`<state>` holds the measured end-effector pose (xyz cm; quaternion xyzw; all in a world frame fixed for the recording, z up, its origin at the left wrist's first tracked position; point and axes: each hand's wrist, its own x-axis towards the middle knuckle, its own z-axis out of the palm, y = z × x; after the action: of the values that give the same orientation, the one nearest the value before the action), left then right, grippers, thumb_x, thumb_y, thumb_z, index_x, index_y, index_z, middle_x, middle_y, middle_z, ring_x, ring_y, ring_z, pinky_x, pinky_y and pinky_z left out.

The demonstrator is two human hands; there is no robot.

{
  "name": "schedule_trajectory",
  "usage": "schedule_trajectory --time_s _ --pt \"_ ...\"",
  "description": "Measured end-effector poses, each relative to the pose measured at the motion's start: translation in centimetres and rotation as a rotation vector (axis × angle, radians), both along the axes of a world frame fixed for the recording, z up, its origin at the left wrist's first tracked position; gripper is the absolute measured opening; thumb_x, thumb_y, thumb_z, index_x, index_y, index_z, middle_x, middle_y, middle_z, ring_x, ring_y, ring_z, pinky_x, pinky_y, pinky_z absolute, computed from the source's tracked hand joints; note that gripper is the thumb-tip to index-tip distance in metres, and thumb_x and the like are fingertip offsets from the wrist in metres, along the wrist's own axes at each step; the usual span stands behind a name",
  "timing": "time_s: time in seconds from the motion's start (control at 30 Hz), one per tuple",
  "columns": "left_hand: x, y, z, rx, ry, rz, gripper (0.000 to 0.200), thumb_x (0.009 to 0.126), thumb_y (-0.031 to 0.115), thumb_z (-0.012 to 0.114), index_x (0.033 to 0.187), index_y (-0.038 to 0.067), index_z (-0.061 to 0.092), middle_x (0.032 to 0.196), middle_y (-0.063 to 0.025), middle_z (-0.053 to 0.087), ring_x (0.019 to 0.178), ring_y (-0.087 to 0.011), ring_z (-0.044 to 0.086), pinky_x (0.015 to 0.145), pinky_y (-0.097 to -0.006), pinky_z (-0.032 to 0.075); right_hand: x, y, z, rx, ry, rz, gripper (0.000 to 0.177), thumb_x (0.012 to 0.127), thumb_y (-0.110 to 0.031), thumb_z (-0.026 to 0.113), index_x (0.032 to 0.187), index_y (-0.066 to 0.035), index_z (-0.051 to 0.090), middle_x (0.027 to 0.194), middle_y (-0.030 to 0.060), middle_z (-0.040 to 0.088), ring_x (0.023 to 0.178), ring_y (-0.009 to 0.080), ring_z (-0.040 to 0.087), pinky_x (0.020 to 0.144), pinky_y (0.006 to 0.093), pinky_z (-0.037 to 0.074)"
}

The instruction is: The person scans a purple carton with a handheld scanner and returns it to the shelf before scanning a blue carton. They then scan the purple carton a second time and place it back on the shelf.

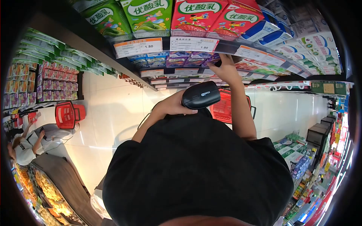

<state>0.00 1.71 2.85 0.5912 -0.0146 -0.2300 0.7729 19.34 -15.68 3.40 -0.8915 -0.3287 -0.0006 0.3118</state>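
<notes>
My left hand (172, 104) is closed around a black handheld scanner (201, 95), held in front of my body. My right hand (225, 71) reaches into the shelf below the upper price tags. Its thumb is spread from the fingers, next to small purple cartons (183, 61). The fingertips are partly hidden by the shelf edge, and no item shows clearly in that hand. Above stand green drink boxes (147, 17) and red drink boxes (198, 17). Price labels (194, 44) run along the shelf front.
A red shopping basket (222, 107) is on the floor beneath my right forearm. Another red basket (65, 115) is at the left, near a person in a white top (24, 152). White packs (313, 47) fill the shelf to the right. More shelving stands at far right.
</notes>
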Motion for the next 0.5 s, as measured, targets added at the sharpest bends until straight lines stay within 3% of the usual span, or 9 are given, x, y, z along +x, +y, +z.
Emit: schedule_trajectory --time_s 0.13,0.4,0.5 --pt "-0.4 0.2 -0.5 -0.035 -0.041 0.047 0.078 0.072 0.011 0.077 0.137 0.002 0.035 0.096 -0.0070 0.060 0.069 -0.0111 0.057 0.059 -0.0259 0.048 -0.5 0.7 0.0 0.034 0.035 -0.030 0.069 0.066 -0.022 0.075 0.128 -0.008 0.049 0.131 0.0229 0.045 0.124 0.0394 0.040 0.100 0.0437 0.037" --pt "-0.9 0.5 -0.8 -0.020 -0.096 0.083 0.076 0.073 0.009 0.076 0.137 0.002 0.035 0.093 -0.0061 0.060 0.066 -0.0105 0.057 0.057 -0.0252 0.047 -1.7 1.7 -2.1 0.216 -0.351 -0.195 0.071 0.063 -0.019 0.075 0.129 -0.011 0.049 0.131 0.0249 0.044 0.121 0.0427 0.040 0.098 0.0464 0.038" --pt "-1.1 0.7 -0.7 -0.048 -0.053 0.092 0.076 0.074 0.008 0.075 0.137 0.002 0.034 0.092 -0.0058 0.060 0.066 -0.0106 0.057 0.056 -0.0251 0.047 -1.6 1.8 -3.3 0.218 -0.279 -0.332 0.074 0.063 -0.018 0.077 0.130 -0.006 0.046 0.127 0.0261 0.047 0.117 0.0409 0.046 0.096 0.0455 0.040"
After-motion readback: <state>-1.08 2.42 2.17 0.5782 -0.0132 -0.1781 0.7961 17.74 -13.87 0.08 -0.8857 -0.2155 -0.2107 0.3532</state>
